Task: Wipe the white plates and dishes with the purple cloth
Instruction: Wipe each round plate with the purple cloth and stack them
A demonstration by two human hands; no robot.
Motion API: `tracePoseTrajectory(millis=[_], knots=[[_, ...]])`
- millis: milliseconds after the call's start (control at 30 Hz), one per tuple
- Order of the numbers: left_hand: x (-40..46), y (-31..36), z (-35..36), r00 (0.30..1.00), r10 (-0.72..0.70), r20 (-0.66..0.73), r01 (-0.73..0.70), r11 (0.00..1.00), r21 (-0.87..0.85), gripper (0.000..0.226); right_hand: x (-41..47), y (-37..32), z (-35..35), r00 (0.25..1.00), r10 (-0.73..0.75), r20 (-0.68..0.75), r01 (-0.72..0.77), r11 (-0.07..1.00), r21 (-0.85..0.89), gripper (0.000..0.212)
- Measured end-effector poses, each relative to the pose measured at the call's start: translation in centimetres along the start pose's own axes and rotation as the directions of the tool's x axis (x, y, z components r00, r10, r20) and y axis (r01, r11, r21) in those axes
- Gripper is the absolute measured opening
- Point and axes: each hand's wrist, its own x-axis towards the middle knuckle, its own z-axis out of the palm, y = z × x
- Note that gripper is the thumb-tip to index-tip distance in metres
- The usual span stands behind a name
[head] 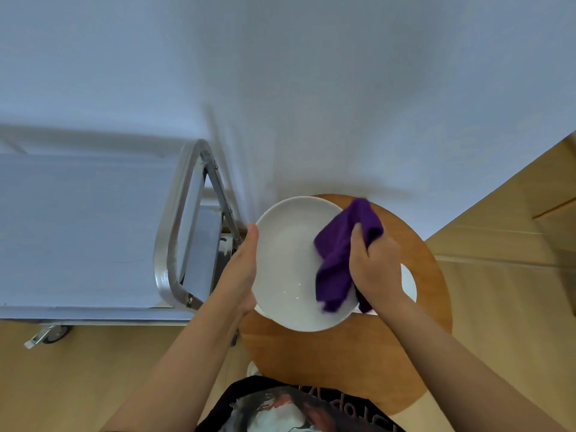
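The white plate [293,263] was held tilted above the round wooden table [343,347], at the middle of the scene. The left hand [240,269] cradled its left rim, thumb along the edge, fingers hidden behind. The right hand [374,263] bunched the purple cloth [336,263] against the plate's right side. The plate looked stiff, glazed, likely slippery and breakable, so a rim grip with support underneath seemed wisest; the cloth was soft and limp. Another white dish [410,283] possibly lay on the table behind the right wrist. Lettering on the black shirt [280,406] was too distorted to read.
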Motion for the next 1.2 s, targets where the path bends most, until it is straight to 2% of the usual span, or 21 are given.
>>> tracePoseTrajectory(millis=[33, 67, 133, 167, 267, 367, 433, 533, 667, 767, 900, 1000, 1067, 1133, 1200], knots=[[0.0, 0.1, 0.2, 1.000, -0.010, -0.001, 0.010, 1.000, -0.013, 0.080, -0.2, -1.2, 0.3, 0.993, -0.118, -0.017, 0.117, 0.992, -0.054, 0.017], [0.1, 0.1, 0.5, 1.000, -0.006, 0.001, 0.006, 1.000, -0.022, 0.079, -0.8, -2.0, 0.8, 0.970, -0.242, 0.024, 0.243, 0.962, -0.122, 0.024], [0.1, 0.3, 1.0, 1.000, 0.027, 0.015, -0.026, 0.999, -0.033, 0.074, -2.4, -2.7, 2.1, 0.862, -0.454, 0.226, 0.504, 0.814, -0.289, 0.044], [0.1, 0.5, 1.1, 0.999, 0.034, 0.016, -0.034, 0.999, -0.027, 0.071, -3.3, -2.7, 2.7, 0.792, -0.496, 0.356, 0.604, 0.720, -0.342, 0.049], [-0.1, 0.9, 0.5, 1.000, -0.015, -0.002, 0.015, 1.000, 0.013, 0.068, -4.1, -2.2, 3.5, 0.606, -0.432, 0.668, 0.775, 0.511, -0.372, 0.061], [-0.2, 1.2, -0.4, 0.999, -0.024, 0.032, 0.023, 0.999, 0.035, 0.068, -3.0, -1.4, 3.4, 0.492, -0.437, 0.753, 0.866, 0.335, -0.372, 0.062], [-0.4, 1.3, -0.3, 0.999, -0.029, 0.040, 0.027, 0.998, 0.059, 0.070, -2.4, -1.0, 3.7, 0.468, -0.429, 0.772, 0.879, 0.316, -0.357, 0.058], [-0.5, 1.2, 0.3, 0.997, -0.048, 0.057, 0.045, 0.998, 0.050, 0.069, -1.3, -0.6, 3.9, 0.491, -0.428, 0.759, 0.863, 0.358, -0.356, 0.058], [-0.5, 1.0, 0.8, 0.999, 0.032, 0.008, -0.032, 0.999, 0.019, 0.057, 0.0, -0.7, 4.0, 0.513, -0.470, 0.719, 0.854, 0.362, -0.373, 0.059], [-0.4, 1.3, 1.1, 0.996, 0.086, -0.031, -0.086, 0.996, 0.027, 0.056, 1.5, -1.2, 3.3, 0.622, -0.496, 0.606, 0.782, 0.432, -0.450, 0.059], [-0.7, 1.6, 1.5, 0.990, 0.117, -0.085, -0.117, 0.993, 0.004, 0.073, 3.0, -0.6, 2.2, 0.648, -0.513, 0.563, 0.761, 0.431, -0.485, 0.057], [-0.4, 1.8, 1.4, 0.976, 0.126, -0.177, -0.133, 0.991, -0.029, 0.058, 2.8, -0.1, 1.8, 0.715, -0.484, 0.505, 0.699, 0.479, -0.531, 0.057], [-0.1, 1.8, 1.3, 0.970, 0.126, -0.207, -0.143, 0.988, -0.065, 0.050, 1.7, 0.0, 1.9, 0.776, -0.458, 0.433, 0.630, 0.553, -0.545, 0.057], [0.1, 1.7, 1.5, 0.968, 0.143, -0.204, -0.162, 0.984, -0.076, 0.047, -0.5, -0.4, 3.1, 0.865, -0.398, 0.305, 0.501, 0.724, -0.475, 0.056], [0.2, 1.7, 1.9, 0.965, 0.175, -0.195, -0.191, 0.979, -0.067, 0.048, -2.6, -1.4, 4.6, 0.945, -0.259, 0.199, 0.311, 0.898, -0.312, 0.074]])
